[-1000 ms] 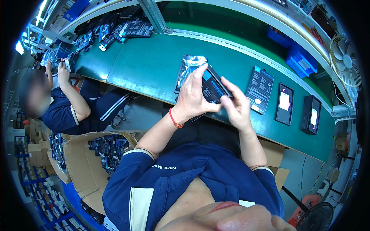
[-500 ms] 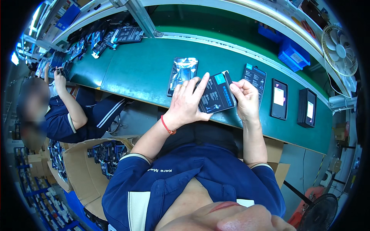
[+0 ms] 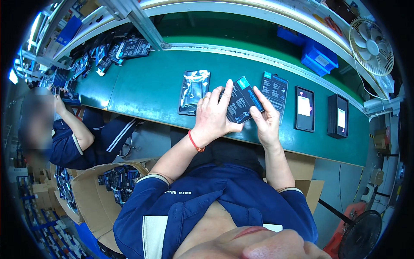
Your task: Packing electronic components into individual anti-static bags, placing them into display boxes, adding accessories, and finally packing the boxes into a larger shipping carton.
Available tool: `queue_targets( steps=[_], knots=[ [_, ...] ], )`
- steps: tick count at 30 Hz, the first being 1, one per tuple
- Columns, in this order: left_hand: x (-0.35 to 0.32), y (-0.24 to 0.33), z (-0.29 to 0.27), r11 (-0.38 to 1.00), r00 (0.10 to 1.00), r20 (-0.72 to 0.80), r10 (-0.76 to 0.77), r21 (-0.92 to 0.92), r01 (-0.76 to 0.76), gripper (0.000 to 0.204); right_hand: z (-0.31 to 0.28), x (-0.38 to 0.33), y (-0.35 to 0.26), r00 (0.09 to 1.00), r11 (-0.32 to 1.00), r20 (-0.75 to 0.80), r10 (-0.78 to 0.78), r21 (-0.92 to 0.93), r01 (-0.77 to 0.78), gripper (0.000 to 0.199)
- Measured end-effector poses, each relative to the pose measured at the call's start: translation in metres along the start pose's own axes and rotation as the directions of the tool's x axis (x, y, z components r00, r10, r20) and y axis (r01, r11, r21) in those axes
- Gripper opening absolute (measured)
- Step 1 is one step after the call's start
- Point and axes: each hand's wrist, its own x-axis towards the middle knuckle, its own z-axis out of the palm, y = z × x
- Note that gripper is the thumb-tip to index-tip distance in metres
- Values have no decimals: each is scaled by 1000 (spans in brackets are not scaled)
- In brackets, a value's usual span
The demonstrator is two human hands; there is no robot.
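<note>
A flat black retail box (image 3: 242,102) with a turquoise corner and printed text is held tilted above the bench's near edge. My left hand (image 3: 211,115) grips it from the left, thumb below and fingers along its side; a red cord circles that wrist. My right hand (image 3: 267,121) closes on the box's right edge, fingers behind and thumb in front. Just left of them, a shiny silver pouch (image 3: 194,88) lies on a dark package. A similar black box (image 3: 276,88) lies flat behind my right hand.
Farther right are a black tray (image 3: 305,113) with a white-and-pink inset and a stack of such trays (image 3: 338,115). A blue bin (image 3: 319,59) and a fan (image 3: 371,46) stand beyond. Packages (image 3: 133,48) pile up far left, near a seated co-worker (image 3: 71,142). An open carton (image 3: 92,194) holds packages.
My right hand has shifted from the box's upper right corner to a grip along its right edge. The box is turned slightly more upright. The whole view has shifted a little.
</note>
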Motion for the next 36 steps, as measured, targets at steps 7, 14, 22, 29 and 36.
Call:
queue_targets(
  steps=[7, 14, 22, 29, 36],
  knots=[
    [45, 48, 33, 967, 995, 83, -51, -244, 70, 103, -42, 37, -12, 932, 978, -308, -192, -143, 154, 68],
    [40, 19, 98, 983, 965, 198, -173, -25, 181, 93, -96, 27, 48, 900, 410, -247, -360, -908, -85, 53],
    [36, 18, 103, 931, 919, 321, -231, -201, 304, 80, -82, 21, 59, 878, 795, -461, -127, -577, -188, 46],
    [41, 28, 81, -13, 841, 424, -337, -895, 446, 72, -66, 34, 60, 898, 982, -439, 30, -156, -109, 40],
    [19, 18, 32, 953, 978, -142, 152, 284, -107, 70, -69, 30, 56, 901, 964, -377, 213, -69, -256, 39]
  ],
)
